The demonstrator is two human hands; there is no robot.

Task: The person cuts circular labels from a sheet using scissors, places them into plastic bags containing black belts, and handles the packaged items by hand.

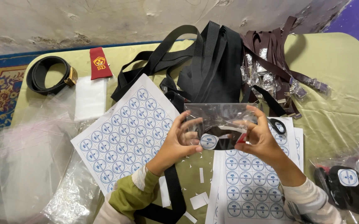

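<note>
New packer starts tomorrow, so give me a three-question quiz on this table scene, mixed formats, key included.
1. True or false: both hands hold the clear plastic bag.
2. Which thumb presses the round sticker? A) left hand B) right hand
3. Fill in: the coiled black belt lies at the table's far ____ corner.

Key: 1 true; 2 A; 3 left.
</note>
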